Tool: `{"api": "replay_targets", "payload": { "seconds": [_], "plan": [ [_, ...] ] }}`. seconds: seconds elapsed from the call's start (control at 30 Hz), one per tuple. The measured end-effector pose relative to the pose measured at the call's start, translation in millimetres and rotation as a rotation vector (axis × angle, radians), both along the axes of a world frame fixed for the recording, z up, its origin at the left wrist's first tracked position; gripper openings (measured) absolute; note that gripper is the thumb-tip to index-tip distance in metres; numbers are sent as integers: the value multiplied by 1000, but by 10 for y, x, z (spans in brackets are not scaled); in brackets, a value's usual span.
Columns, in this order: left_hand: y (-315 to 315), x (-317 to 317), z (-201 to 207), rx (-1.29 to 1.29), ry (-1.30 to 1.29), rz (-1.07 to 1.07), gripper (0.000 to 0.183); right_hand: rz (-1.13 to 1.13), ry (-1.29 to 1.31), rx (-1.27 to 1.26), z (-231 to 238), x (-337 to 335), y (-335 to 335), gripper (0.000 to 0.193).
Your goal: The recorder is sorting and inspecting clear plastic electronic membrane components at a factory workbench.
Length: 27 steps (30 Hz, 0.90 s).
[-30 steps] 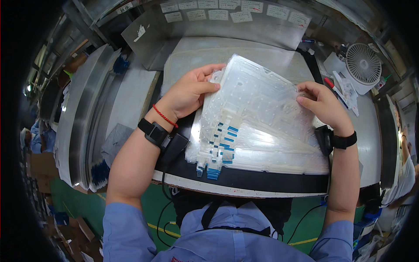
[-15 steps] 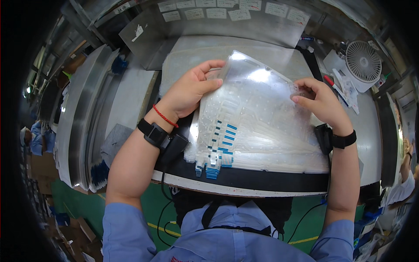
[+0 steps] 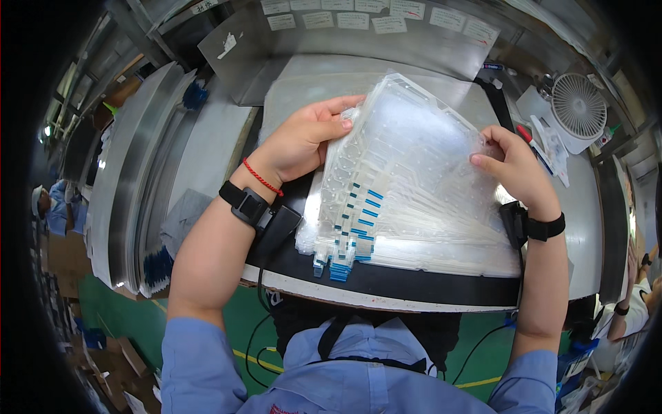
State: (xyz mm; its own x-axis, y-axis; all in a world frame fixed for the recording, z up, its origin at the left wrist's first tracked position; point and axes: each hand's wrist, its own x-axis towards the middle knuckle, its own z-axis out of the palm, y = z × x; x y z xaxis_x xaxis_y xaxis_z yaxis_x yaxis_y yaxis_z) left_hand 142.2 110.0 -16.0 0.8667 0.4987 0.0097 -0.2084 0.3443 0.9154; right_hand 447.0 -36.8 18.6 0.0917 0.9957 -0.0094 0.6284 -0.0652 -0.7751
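Note:
A batch of clear printed plastic sheets is tilted up from the bench, fanned out, with fine pale traces across it. My left hand pinches its upper left edge, thumb on top and fingers behind. On the right edge my right hand is closed with thumb and fingers. Narrow connector tails with blue tips show in stepped rows along the lower left of the sheets. Further sheets lie beneath, over a black mat at the bench's front edge.
At the right stand a white fan and a red-capped marker. Long stacked metal panels with blue brushes are on the left. A metal plate with paper labels rises behind the bench. Other people appear at both far sides.
The raised sheets have shifted slightly right, and a sheet with a clearer printed border now shows on top. Both hands keep hold of the edges; my right hand has moved slightly right.

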Motion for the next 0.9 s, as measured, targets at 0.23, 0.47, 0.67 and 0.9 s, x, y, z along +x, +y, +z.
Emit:
{"api": "replay_targets", "payload": {
  "seconds": [0.23,0.47,0.67,0.9],
  "plan": [
    [-14,-10,3,-24,-36,16,51,0,43,29,-6,-40,4,20],
    [-24,17,39,40,44,7,49,-62,38,28,37,17,5,21],
    [-23,6,40,-26,-112,-39,50,33,193,47,-13,-94,21,19],
    [-10,38,-21,27,39,35,51,25,149,32,33,-129,1,18]
  ]
}}
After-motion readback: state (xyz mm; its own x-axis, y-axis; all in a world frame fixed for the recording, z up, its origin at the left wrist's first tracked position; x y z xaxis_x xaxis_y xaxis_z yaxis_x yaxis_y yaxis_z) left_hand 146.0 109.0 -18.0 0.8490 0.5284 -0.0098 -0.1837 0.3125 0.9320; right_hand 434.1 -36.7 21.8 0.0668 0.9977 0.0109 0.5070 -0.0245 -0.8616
